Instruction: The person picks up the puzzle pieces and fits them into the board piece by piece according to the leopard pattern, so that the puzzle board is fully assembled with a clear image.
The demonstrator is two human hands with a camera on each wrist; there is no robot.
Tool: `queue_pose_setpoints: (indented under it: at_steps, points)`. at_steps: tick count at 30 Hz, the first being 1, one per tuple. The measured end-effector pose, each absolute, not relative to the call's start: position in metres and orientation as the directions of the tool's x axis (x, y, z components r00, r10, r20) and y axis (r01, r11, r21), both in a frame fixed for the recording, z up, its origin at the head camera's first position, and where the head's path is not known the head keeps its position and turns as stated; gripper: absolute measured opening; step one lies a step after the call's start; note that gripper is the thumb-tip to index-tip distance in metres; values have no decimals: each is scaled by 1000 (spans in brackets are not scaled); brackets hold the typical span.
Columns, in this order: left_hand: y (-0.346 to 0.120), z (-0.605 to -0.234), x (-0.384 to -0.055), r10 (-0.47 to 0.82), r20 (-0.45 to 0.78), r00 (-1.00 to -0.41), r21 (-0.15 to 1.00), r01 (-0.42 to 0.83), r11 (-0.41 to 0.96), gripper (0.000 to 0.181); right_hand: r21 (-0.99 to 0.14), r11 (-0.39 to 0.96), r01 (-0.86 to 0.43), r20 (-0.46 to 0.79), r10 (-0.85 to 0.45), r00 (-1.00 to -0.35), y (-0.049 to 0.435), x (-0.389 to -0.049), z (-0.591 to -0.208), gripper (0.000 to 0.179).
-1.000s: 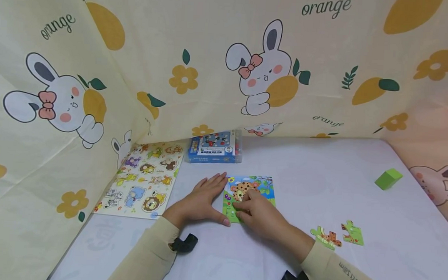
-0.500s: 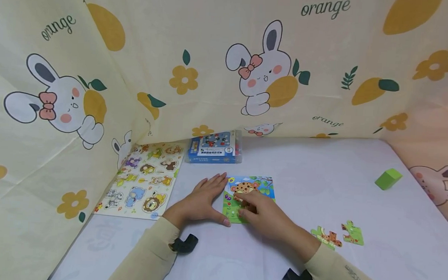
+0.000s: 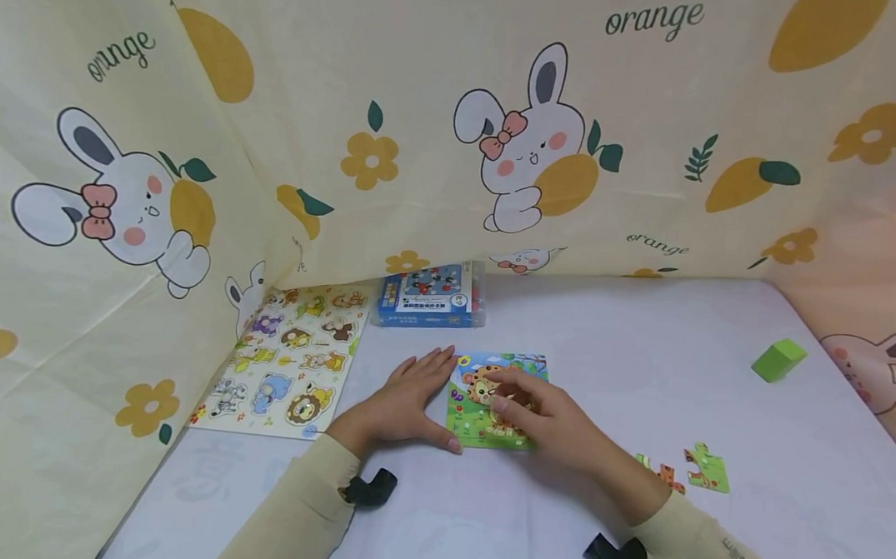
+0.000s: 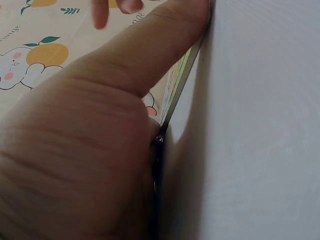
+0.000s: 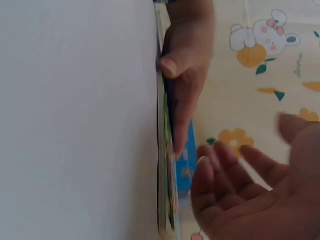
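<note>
A small square jigsaw puzzle (image 3: pixel 470 429) with a spotted leopard on a green and blue ground lies flat in the middle of the table. Along its left edge rests my left hand (image 3: pixel 401 407), fingers straight and thumb at the near corner; the left wrist view shows that thumb (image 4: pixel 145 50) at the board's edge. Over the puzzle's right half hovers my right hand (image 3: pixel 562 426), fingers loosely bent with nothing between them, also in the right wrist view. Two loose puzzle pieces lie to the right: one with green and spots (image 3: pixel 708 468), another (image 3: pixel 668 475) partly hidden behind the right forearm.
An animal puzzle board (image 3: pixel 281 389) lies at the left against the patterned cloth wall. Behind the leopard puzzle is a blue plastic box (image 3: pixel 428 299). A green block (image 3: pixel 778 361) sits near the table's right edge. Black wrist cameras (image 3: pixel 370 487) hang below both sleeves.
My right hand has drawn back to the right and its fingers have loosened, baring more of the leopard picture. Its forearm now covers more of one loose piece. The left hand stays put.
</note>
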State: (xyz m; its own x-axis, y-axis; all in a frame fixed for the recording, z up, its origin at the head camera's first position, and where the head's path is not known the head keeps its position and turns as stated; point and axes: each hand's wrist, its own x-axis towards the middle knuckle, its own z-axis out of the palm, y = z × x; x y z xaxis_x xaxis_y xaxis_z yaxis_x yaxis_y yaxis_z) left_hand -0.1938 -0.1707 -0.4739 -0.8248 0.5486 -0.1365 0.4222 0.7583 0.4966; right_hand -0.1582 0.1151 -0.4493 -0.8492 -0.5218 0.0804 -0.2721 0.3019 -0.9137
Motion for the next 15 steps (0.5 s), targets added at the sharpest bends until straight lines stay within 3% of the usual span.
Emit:
queue_pose_setpoints:
  at_steps: [4, 9, 15]
  points:
    - [-171, -473, -193, 547, -143, -825, 497, 418, 760, 141, -963, 170, -208, 90, -525, -846, 131, -159, -446, 48]
    - [-170, -474, -193, 546, -146, -825, 497, 415, 762, 142, -981, 10, -193, 150, -589, -794, 157, -160, -443, 59]
    - [-169, -473, -193, 539, -149, -829, 497, 409, 766, 142, -976, -84, -200, 206, -647, -734, 193, -160, -442, 69]
